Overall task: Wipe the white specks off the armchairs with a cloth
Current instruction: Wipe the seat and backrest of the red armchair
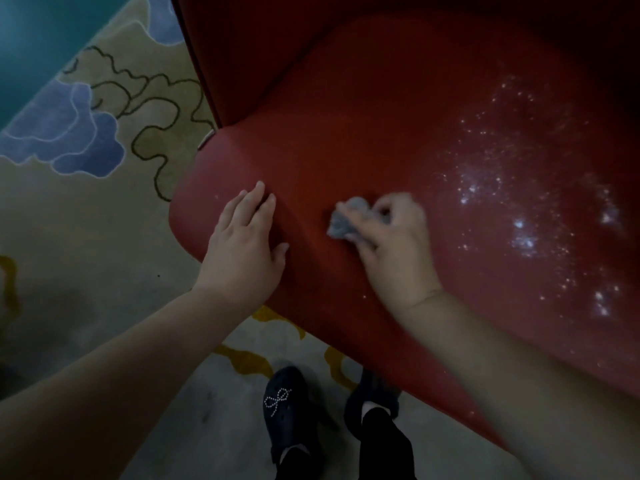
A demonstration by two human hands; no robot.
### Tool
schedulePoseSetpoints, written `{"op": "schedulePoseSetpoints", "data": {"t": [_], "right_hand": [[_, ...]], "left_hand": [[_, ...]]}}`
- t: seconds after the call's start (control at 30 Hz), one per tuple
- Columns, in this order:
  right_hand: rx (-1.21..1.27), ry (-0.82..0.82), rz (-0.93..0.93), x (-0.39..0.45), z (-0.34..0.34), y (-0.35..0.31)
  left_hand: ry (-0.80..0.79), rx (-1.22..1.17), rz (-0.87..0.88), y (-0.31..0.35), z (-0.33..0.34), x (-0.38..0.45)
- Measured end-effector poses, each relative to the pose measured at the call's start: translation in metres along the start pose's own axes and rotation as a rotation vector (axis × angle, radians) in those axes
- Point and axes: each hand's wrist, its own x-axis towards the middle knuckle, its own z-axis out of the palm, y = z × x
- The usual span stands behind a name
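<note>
Wiping a red armchair (pixel 398 140) seat, right hand (pixel 391 244) bunched around a grey cloth (pixel 346 220), fingers curled over it and pressing it to the cushion near the front-left of the seat. Blurred at the knuckles, so exact finger placement cannot be told. Left hand (pixel 246 237) flat and spread on the seat's left front corner, fingers straight, bracing, holding nothing. White specks (pixel 519 202) scattered thickly across the right half of the seat, well apart from the cloth; a few stray ones near the front edge and one by the left hand. Left half looks mostly clean, so probably about midway on this seat. Risks from here, as judgement only: sweeping toward the front edge likely sends specks onto the rug (pixel 104 220) and the shoes (pixel 284 410) below; a tightly wadded cloth covers little and may smear or push powder into the upholstery rather than lift it; dim light could hide leftover specks in the shadowed back corner.
</note>
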Motion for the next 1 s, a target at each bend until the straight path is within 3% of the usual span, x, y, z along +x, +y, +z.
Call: {"op": "schedulePoseSetpoints", "data": {"t": [0.13, 0.3, 0.37, 0.47, 0.6, 0.77, 0.83, 1.0], "right_hand": [[-0.026, -0.185, -0.193, -0.033, -0.013, 0.009], [0.205, 0.016, 0.101, -0.021, -0.027, 0.025], [0.294, 0.047, 0.136, -0.006, -0.020, 0.015], [0.241, 0.035, 0.101, 0.011, -0.007, 0.004], [0.108, 0.066, 0.186, 0.036, 0.009, -0.006], [0.045, -0.176, -0.058, 0.023, 0.017, -0.027], [0.038, -0.145, -0.093, 0.032, 0.017, -0.025], [0.041, -0.065, 0.034, 0.087, 0.052, -0.047]], "left_hand": [[-0.004, -0.007, -0.011, 0.007, 0.001, 0.000], [0.094, -0.077, 0.008, 0.013, -0.002, -0.001], [0.146, -0.116, -0.016, 0.014, -0.006, -0.001], [0.176, -0.154, -0.063, 0.008, -0.010, -0.001], [0.190, -0.100, -0.113, -0.015, -0.016, 0.001], [0.233, -0.121, -0.253, -0.048, -0.022, -0.001], [0.232, -0.140, -0.310, -0.058, -0.024, -0.004], [0.182, -0.159, -0.360, -0.071, -0.024, -0.005]]}}
